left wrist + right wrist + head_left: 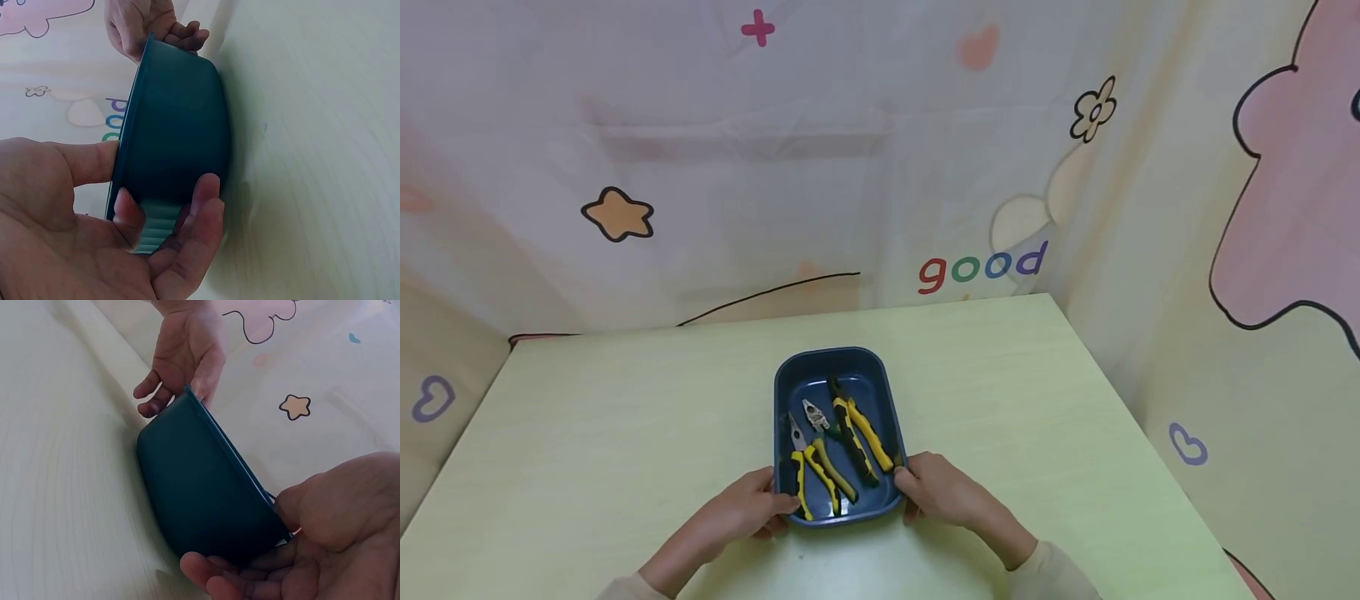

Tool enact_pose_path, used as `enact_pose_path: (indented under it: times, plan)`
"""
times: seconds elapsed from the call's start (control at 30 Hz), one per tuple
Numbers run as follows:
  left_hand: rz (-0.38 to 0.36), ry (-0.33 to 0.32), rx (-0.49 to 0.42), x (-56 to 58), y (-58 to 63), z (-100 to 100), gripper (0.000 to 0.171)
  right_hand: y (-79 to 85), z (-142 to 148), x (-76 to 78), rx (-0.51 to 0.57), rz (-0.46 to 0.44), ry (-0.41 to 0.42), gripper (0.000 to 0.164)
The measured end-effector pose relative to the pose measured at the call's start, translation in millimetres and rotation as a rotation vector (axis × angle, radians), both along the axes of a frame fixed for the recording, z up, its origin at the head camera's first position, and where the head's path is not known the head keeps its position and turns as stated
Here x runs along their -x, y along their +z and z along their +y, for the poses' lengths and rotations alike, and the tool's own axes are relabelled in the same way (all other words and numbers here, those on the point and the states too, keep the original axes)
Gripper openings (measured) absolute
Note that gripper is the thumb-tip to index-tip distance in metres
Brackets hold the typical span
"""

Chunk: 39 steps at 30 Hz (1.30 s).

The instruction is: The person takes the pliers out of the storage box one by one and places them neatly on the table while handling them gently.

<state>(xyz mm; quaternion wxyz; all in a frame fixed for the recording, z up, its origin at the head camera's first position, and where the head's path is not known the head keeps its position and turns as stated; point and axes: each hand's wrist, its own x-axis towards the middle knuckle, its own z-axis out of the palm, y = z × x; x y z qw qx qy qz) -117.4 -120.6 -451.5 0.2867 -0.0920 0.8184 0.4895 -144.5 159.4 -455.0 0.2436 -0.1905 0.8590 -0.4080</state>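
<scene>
Tray (818, 367) with pliers (854, 443), gripped at both near corners.
We see the left hand (748, 507) pinching the blue tray's near-left corner, thumb on top, and the right hand (942, 490) gripping the near-right corner. The tray is near the middle of the table (625, 433); we cannot tell whether its base touches the surface.

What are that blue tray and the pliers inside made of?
The tray looks like smooth, slightly shiny plastic: rounded corners, soft highlights inside. The pliers seem to have metal heads, since the two leftmost look silvery-gray. Their yellow-and-black handles could be rubber or plastic; the color suggests a coating.
</scene>
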Motion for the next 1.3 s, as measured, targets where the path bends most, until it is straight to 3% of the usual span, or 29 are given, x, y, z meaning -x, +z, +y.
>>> enact_pose_path:
  times: [0.67,1.0,1.3]
  plan:
    - [-0.014,0.017,-0.013,-7.6,-0.9,-12.6,0.017,-1.1,-11.0,-3.3,-0.004,-0.038,0.001,0.03]
    - [-0.025,-0.006,0.026,-4.2,1.3,-15.3,0.023,-0.2,-5.7,1.2,0.113,-0.219,-0.056,0.028]
    - [-0.002,0.011,0.074,-9.4,1.9,-18.5,0.025,4.9,-11.0,5.8,0.131,-0.107,-0.124,0.026]
